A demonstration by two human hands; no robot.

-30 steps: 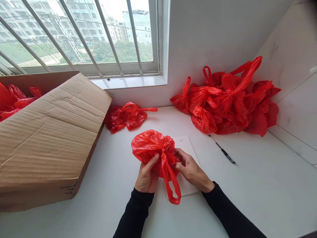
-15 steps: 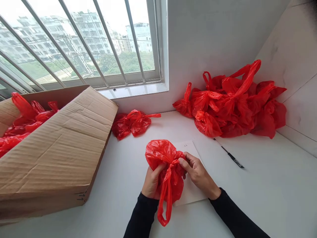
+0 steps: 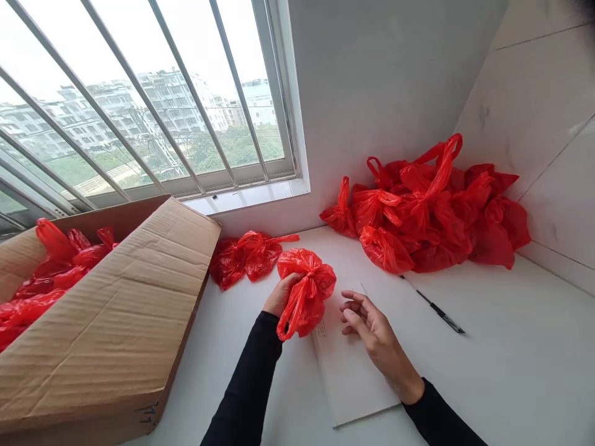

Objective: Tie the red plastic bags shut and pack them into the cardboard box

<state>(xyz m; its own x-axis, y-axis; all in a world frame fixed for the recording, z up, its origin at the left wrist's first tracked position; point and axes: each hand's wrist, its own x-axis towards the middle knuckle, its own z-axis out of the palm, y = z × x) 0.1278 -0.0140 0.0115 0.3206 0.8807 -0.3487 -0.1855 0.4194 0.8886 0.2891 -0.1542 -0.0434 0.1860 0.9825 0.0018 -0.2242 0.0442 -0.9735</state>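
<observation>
Your right hand [image 3: 375, 331], half-open and empty, hovers over a flat white rectangular paper pad [image 3: 351, 387]. At its ten o'clock, your left hand [image 3: 277, 297] clasps the rounded red plastic bag [image 3: 302, 306], apparently side-on to spare its knot [image 3: 310, 276]; beyond, at two o'clock, heaped red plastic bags [image 3: 430, 217] lie.

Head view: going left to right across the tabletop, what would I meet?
Cardboard box, red plastic bags beside it, knotted red plastic bag in the left hand, right hand, black pen.
</observation>
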